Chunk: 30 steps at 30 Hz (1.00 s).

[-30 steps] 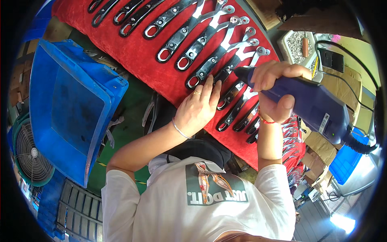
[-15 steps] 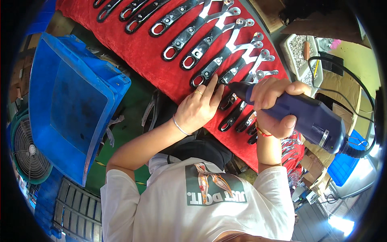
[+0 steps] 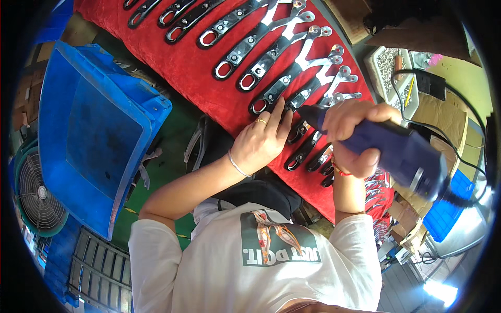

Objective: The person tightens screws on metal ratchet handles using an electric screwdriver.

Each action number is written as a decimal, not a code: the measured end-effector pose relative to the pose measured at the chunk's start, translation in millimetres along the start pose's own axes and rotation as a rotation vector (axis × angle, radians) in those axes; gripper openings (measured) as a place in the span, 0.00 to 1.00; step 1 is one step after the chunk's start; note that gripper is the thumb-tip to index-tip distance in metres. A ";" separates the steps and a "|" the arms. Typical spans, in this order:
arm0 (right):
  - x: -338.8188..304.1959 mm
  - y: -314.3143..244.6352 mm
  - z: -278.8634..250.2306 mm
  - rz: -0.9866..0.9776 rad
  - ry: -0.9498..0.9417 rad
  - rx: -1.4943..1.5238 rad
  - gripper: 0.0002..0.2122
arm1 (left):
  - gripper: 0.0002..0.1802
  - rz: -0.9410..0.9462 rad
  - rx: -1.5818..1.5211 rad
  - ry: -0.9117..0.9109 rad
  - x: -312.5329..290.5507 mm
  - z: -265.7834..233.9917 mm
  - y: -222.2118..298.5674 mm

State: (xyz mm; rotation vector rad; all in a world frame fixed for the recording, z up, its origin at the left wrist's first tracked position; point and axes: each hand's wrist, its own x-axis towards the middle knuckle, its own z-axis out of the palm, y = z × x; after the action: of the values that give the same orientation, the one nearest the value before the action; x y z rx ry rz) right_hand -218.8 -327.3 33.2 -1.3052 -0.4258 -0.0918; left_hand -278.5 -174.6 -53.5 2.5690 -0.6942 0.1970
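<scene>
My right hand (image 3: 350, 130) is wrapped round a dark blue corded power screwdriver (image 3: 389, 151). Its tapered nose points left, down at the lower end of a black-handled tool (image 3: 304, 97); the exact contact at the tip is hidden. On that same handle rest the fingertips of my left hand (image 3: 261, 143), stretched out, with the thumb out of sight. Several similar tools lie in a slanting row, each with an oval hole in the black handle and silver forked arms, such as the neighbouring tool (image 3: 272, 94).
Red cloth (image 3: 203, 88) covers the work surface. A large blue bin (image 3: 138, 117) stands at left, beside a round fan (image 3: 42, 193). At upper right is a white tray (image 3: 377, 73) of small metal pieces. The screwdriver's black cable (image 3: 467, 94) loops along the right.
The view has shifted slightly, and the tools appear a little lower and to the right. The screwdriver's rear end is blurred by motion. Both hands stay at the same tool.
</scene>
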 end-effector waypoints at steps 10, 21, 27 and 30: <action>30.7 19.5 -2.8 -0.113 0.049 0.023 0.25 | 0.22 -0.084 0.035 0.029 3.8 -22.1 -26.1; 41.2 22.0 -0.5 -0.064 0.008 -0.043 0.25 | 0.21 -0.065 -0.030 -0.013 1.1 -21.5 -33.4; 44.0 24.9 -1.4 -0.036 0.026 0.003 0.26 | 0.23 -0.047 -0.022 0.023 0.3 -17.7 -34.0; 43.7 25.2 1.5 -0.059 -0.013 0.022 0.26 | 0.23 -0.028 -0.010 0.038 -0.1 -17.3 -33.7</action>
State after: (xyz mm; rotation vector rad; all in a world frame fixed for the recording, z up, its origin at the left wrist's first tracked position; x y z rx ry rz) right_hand -171.3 -311.6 25.9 -1.2728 -0.4754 -0.1277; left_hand -261.8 -140.7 -51.8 2.5574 -0.6433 0.2320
